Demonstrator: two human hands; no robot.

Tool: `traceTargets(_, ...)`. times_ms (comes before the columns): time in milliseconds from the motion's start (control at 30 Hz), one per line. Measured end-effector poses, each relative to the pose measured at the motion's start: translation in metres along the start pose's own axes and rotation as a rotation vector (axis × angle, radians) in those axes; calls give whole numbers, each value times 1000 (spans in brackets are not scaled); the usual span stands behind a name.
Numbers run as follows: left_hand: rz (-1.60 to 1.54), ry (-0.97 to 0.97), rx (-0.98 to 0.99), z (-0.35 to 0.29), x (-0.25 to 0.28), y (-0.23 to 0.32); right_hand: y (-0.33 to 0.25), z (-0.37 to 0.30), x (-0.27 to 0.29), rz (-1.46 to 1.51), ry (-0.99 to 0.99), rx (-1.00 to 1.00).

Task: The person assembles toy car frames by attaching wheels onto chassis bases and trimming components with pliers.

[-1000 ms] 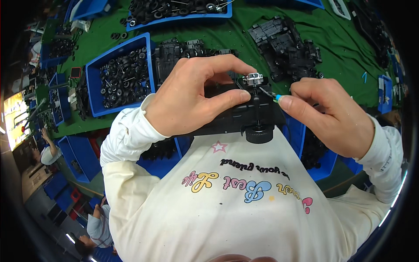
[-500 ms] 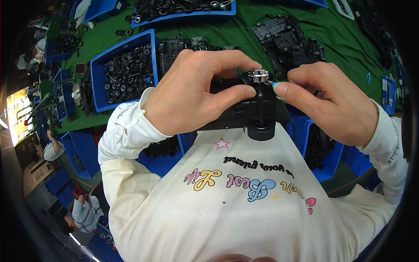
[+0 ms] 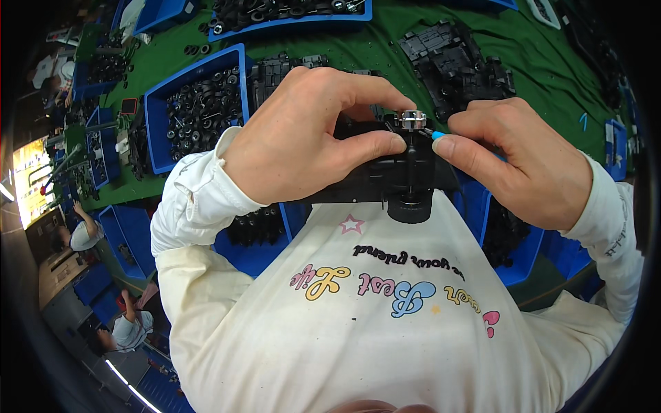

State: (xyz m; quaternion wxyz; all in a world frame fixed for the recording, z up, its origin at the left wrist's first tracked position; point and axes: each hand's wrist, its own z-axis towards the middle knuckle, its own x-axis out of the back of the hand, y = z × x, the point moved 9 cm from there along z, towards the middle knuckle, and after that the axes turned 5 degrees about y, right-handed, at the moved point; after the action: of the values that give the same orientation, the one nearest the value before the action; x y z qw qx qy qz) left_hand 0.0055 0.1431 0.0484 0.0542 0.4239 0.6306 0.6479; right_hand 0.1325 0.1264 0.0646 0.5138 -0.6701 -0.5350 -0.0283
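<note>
A black toy-car chassis [image 3: 354, 187] is in front of my chest, with an axle [image 3: 411, 165] running across one end. A black wheel [image 3: 410, 210] sits on the axle's near end, and a shiny silver wheel hub [image 3: 414, 120] on its far end. My left hand [image 3: 296, 141] is closed around the chassis beside the hub, its fingertips at the hub's left side; the other fingers are hidden. Between thumb and forefinger, my right hand [image 3: 527, 162] pinches a thin blue-ended tool [image 3: 437, 135]. The tool's dark tip reaches the hub's right side.
A blue bin of small wheels and axles [image 3: 242, 76] stands left of my hands, another bin [image 3: 289, 29] farther back. Black chassis parts [image 3: 451, 62] are piled on the green cloth [image 3: 544, 76]. More blue bins [image 3: 527, 258] flank my lap. Other people [image 3: 131, 330] sit at far left.
The chassis and its near wheel have shifted slightly left. My right hand has moved a little with the tool, whose tip stays beside the hub. Both grips are unchanged.
</note>
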Motion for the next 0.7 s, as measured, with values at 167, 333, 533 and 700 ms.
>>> traceTargets(167,24,-19,4,2,-2,1,1,-2,-1,0,10,-3)
traceTargets(333,10,-32,26,1,-3,-1,2,-1,-5,-7,-2,-3)
traceTargets(533,51,133,-160,-3,9,9,-6,-5,1,-118,153,115)
traceTargets(700,-38,61,-130,7,31,29,2,8,14,-84,222,-2)
